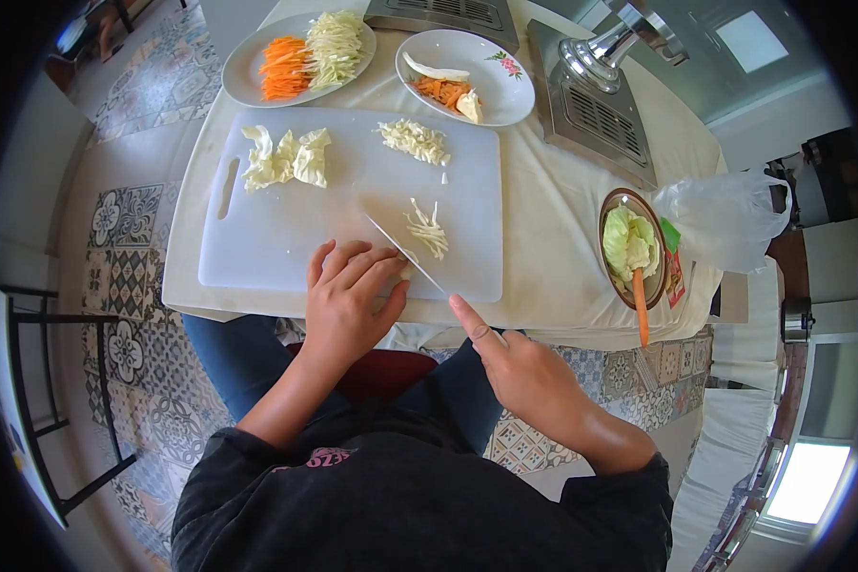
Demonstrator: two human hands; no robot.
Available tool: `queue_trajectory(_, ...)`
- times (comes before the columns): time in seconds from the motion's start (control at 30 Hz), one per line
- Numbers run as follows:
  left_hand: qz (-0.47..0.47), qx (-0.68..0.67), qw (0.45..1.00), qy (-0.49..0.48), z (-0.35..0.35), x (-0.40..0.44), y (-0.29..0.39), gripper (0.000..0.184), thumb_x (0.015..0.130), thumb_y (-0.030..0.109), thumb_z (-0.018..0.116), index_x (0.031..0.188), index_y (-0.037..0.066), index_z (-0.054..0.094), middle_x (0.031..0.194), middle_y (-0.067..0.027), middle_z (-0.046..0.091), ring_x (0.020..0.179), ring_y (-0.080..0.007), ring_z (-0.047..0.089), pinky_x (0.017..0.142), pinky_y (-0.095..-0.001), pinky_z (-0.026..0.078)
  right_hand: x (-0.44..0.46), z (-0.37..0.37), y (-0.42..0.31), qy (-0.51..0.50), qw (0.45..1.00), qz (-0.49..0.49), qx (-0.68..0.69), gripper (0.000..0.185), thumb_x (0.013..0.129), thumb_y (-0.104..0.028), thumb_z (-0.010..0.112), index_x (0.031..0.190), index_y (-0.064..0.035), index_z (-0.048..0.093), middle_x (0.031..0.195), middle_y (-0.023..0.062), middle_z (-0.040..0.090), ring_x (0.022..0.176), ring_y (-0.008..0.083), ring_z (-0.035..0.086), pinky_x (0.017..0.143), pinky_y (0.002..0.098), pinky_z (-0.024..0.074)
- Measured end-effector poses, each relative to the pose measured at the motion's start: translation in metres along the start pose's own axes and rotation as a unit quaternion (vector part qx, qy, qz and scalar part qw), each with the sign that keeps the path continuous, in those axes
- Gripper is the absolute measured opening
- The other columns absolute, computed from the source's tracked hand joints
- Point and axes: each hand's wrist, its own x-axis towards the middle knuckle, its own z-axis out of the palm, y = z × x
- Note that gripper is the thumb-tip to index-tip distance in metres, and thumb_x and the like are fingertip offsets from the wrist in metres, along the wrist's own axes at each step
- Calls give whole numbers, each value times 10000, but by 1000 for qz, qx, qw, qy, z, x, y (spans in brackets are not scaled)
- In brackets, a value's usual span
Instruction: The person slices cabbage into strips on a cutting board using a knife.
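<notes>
Steadying cabbage (407,272) with bent fingers of left hand (348,294), by cutting board's (305,229) near edge, towards right corner; gripping knife (405,253) in right hand (536,381); best to tuck fingertips, slicing evenly.

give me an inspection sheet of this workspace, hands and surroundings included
Surface: white cutting board on a pale tablecloth
Things in use: knife; torn pale leaves, larger shredded pile and smaller one on the board
Clutter: oval plate, flowered plate, brown-rimmed bowl, plastic bag, slotted metal units
Left hand: on the board, fingertips close to the blade
Right hand: holds the knife, handle hidden
Cables: nothing seen
Surroundings: patterned floor tiles, black frame at left
</notes>
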Motion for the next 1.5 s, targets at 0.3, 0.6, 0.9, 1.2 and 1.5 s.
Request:
queue_trajectory(0.3, -8, 9, 1000, 22, 2, 0, 1, 250, 764, 140, 787, 1003, 149, 715, 1092, 12, 715, 1113, -231, 632, 1040, -517, 405, 12, 17, 4, 36, 999, -13, 15, 781, 929, -67, 554, 1617, -265, 243, 666, 171, 570, 536, 366, 616, 508, 484, 508)
queue_trajectory(0.6, -4, 14, 999, 30, 6, -2, -1, 245, 756, 140, 792, 987, 154, 710, 1090, 17, 713, 1119, -227, 630, 1034, -519, 404, -27, 11, 9, 4, 999, 20, -35, 810, 906, -58, 593, 1609, -287, 263, 684, 129, 536, 523, 326, 591, 500, 472, 516)
queue_trajectory(0.9, -5, 13, 999, 31, 5, -3, 0, 259, 763, 136, 795, 1010, 157, 719, 1110, 19, 714, 1111, -229, 629, 1045, -502, 397, -64, -11, 7, -25, 998, 48, -16, 788, 898, -57, 604, 1595, -276, 311, 670, 119, 527, 542, 330, 598, 524, 469, 514)
queue_trajectory(1.2, 18, 14, 999, 40, 5, -4, -2, 276, 760, 116, 798, 1025, 151, 729, 1103, 15, 709, 1085, -232, 629, 1044, -487, 402, -75, -8, 8, -7, 998, 65, 5, 750, 924, -100, 622, 1587, -288, 325, 682, 131, 556, 552, 348, 597, 538, 486, 507)
queue_trajectory(1.5, 34, 15, 999, 36, 3, -4, -4, 254, 785, 145, 787, 1033, 150, 732, 1081, 18, 702, 1073, -216, 627, 1047, -468, 414, -68, 4, 12, 41, 997, 66, 13, 703, 964, -150, 622, 1584, -294, 324, 653, 109, 541, 534, 322, 590, 518, 477, 499)
